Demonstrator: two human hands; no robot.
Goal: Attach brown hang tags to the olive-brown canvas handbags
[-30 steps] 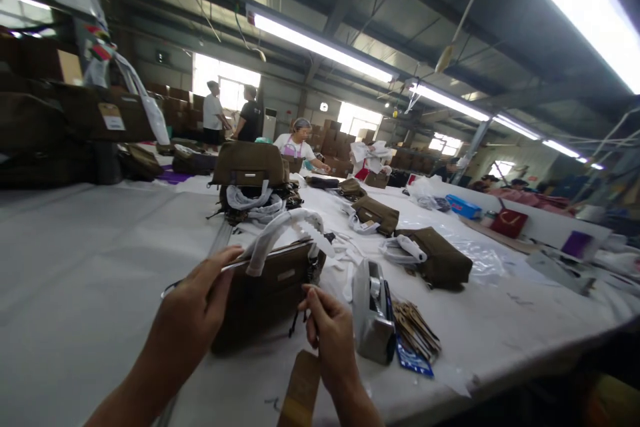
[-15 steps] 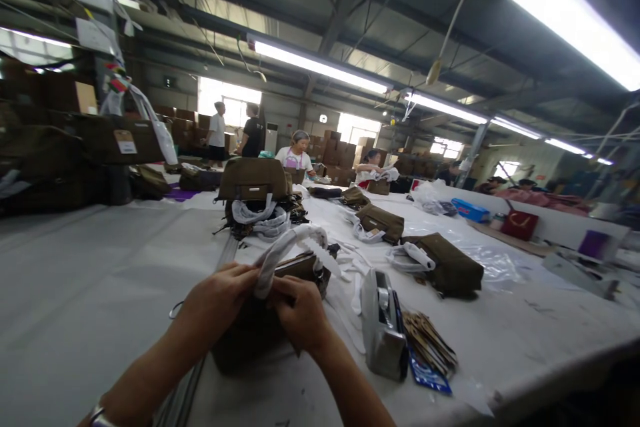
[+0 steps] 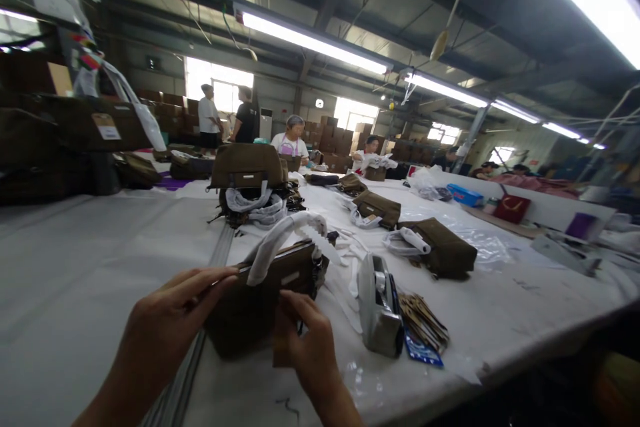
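Observation:
A brown handbag [image 3: 260, 300] with a white-wrapped handle [image 3: 280, 240] stands on the white table [image 3: 75, 280] right in front of me. My left hand [image 3: 167, 320] grips the bag's top left edge, fingers stretched along the rim. My right hand [image 3: 305, 340] is closed on a brown paper tag [image 3: 280, 350] held against the bag's front, near a dark cord.
A grey tape dispenser [image 3: 377, 307] and a stack of brown tags [image 3: 423, 323] lie to the right. More brown bags [image 3: 440, 250] and a pile [image 3: 250, 180] sit farther back. Several people work at the far end. The table's edge runs at the lower right.
Both hands were together at the handle half a second ago. Now my left hand holds the bag's top edge and my right hand has dropped to the front with a tag.

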